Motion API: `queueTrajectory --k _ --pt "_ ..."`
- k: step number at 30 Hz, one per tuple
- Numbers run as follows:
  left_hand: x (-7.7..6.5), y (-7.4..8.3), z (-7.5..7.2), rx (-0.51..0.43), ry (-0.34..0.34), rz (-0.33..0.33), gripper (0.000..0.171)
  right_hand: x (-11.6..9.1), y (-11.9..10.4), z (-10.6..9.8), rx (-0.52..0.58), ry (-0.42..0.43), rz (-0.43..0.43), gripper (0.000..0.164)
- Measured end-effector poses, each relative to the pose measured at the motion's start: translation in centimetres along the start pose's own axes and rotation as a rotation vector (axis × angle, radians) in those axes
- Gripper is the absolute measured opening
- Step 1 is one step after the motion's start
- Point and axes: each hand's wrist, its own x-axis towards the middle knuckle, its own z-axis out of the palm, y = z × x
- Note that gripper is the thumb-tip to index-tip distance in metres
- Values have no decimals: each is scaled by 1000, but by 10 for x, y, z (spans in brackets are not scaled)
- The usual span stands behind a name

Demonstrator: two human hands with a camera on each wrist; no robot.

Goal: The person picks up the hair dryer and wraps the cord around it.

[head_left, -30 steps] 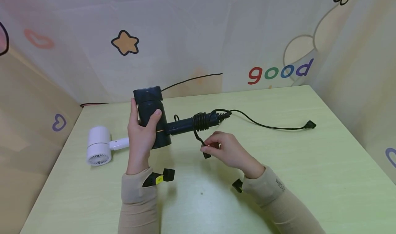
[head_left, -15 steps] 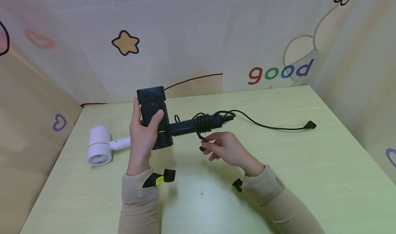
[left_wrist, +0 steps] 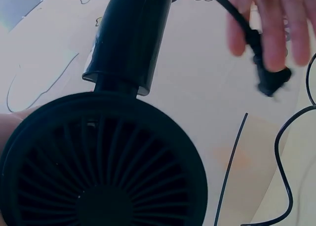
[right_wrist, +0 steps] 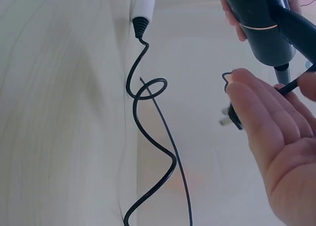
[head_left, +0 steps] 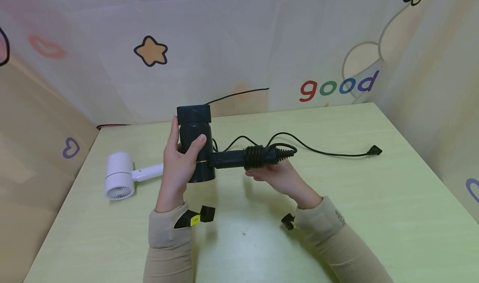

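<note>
Just above the table, my left hand [head_left: 179,164] grips a dark hair dryer [head_left: 196,139] by its barrel, thumb across the front. Its handle points right, with the black power cord [head_left: 254,156] wound round it in several tight turns. Under the handle's end is my right hand [head_left: 282,179], partly hidden there in the head view. It holds the cord's short free end between thumb and fingers, which look fairly straight in the right wrist view. The plug [left_wrist: 272,80] hangs by those fingertips in the left wrist view. The dryer's round vent grille [left_wrist: 103,171] faces that camera.
A white hair dryer [head_left: 119,177] lies on the table [head_left: 374,208] at the left, its handle partly behind my left hand. Its black cord [head_left: 322,152] runs behind the dark dryer to a plug [head_left: 374,150] at the right. A patterned curtain [head_left: 232,37] hangs behind.
My left hand has shifted the dark dryer to the right. My right hand has gone from in front of the handle to beneath it, carrying the cord's end and plug along.
</note>
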Motion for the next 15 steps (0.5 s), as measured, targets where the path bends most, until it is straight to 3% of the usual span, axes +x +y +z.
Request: queueTrajectory --k 3,5,10,13,15 --pt "0 -1 0 5 -19 9 80 1 -1 0 18 65 11 24" --pt "0 -1 0 6 -36 21 79 1 0 -1 33 104 -33 20" --pt "-2 0 2 -15 -96 44 80 -6 -6 0 352 56 -190 20" --pt "-3 1 4 -20 -122 46 80 -11 -15 0 551 6 -185 33" --pt "-3 2 4 -14 -131 44 80 -11 -19 -1 619 19 -129 26"
